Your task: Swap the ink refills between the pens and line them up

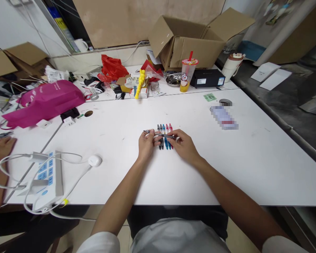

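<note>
My left hand (146, 144) and my right hand (183, 144) together hold a grey pen (158, 134) crosswise, one hand at each end, just above the white table (226, 165). Under the held pen lies a row of several pens (165, 130) side by side: black ones on the left, blue in the middle, red on the right. Their lower ends are hidden by my fingers.
A white power strip (46, 175) with cables lies at the front left, beside another person's hand (0, 149). A pink bag (46, 100), a drink cup (187, 74), a black box (207, 78) and an open cardboard box (189, 38) stand at the back. A blurred card (223, 117) lies to the right.
</note>
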Demonstrator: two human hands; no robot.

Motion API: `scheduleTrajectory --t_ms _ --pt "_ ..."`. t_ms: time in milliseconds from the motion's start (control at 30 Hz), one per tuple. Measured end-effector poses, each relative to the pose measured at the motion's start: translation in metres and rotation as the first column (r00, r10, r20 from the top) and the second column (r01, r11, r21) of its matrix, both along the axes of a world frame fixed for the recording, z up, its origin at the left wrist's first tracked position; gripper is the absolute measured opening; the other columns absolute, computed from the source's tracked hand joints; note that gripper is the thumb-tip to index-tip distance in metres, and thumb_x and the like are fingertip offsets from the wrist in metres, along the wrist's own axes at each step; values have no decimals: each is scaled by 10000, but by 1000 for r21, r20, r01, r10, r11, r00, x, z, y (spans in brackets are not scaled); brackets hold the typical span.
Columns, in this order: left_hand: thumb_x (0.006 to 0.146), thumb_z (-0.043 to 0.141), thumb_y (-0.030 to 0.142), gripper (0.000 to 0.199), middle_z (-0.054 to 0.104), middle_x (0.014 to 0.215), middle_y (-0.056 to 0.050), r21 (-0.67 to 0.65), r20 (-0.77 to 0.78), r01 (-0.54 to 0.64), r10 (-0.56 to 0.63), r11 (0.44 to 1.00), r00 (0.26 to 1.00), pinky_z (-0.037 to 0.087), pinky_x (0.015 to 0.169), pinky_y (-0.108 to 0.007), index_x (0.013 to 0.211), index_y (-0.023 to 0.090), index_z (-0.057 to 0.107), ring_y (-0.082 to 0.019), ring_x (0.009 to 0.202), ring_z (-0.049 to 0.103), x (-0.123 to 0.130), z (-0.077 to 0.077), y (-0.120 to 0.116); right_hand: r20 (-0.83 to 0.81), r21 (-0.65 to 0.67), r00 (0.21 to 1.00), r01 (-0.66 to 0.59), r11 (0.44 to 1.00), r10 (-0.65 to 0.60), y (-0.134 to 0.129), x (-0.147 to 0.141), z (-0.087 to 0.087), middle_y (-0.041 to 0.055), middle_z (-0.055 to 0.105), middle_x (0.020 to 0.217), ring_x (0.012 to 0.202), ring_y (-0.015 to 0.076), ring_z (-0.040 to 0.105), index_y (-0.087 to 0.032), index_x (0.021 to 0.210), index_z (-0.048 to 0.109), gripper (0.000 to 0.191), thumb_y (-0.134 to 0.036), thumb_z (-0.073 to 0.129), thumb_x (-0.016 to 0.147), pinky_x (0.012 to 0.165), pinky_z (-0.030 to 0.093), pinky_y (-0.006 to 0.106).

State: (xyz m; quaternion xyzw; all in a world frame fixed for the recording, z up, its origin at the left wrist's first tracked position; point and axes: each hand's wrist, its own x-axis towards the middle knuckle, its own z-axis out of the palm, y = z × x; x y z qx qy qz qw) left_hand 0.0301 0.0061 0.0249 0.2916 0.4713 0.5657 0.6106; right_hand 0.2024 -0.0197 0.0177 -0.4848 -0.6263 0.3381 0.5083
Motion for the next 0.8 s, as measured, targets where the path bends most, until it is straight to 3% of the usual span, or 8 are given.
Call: scheduleTrajectory --t_ms 167,367,567,800 --pt "928 770 347 249 790 1000 -130 -50 55 -9 12 999 998 574 550 -187 915 142 630 -127 681 754 2 5 -2 4 176 1000 -27 984 27 0 1 -2 42 707 1017 883 182 641 -263 1004 752 90 -265 697 934 641 459 313" --pt "984 698 333 260 769 936 -123 -163 114 -50 69 985 991 573 549 -157 855 118 632 -114 697 754 -1 12 -2 23 302 999 -33 953 27 0 3 0 44 703 1014 837 175 640 -268 995 749 84 -249 683 948 600 452 311" --pt "1014 650 304 189 749 973 -98 -180 138 -66 92 981 986 569 529 -171 938 141 588 -114 656 750 0 14 -3 31 207 999 13 978 -19 -1 5 7 35 717 918 740 161 601 -246 1009 743 120 -327 695 934 615 471 317" --pt "1013 649 337 208 743 1098 -115 -193 142 -132 161 972 977 488 437 -148 944 165 555 -145 753 782 -6 13 2 -43 54 985 168 984 -165 -1 19 15 48 731 878 725 186 629 -229 928 732 237 -463 702 910 637 500 344"
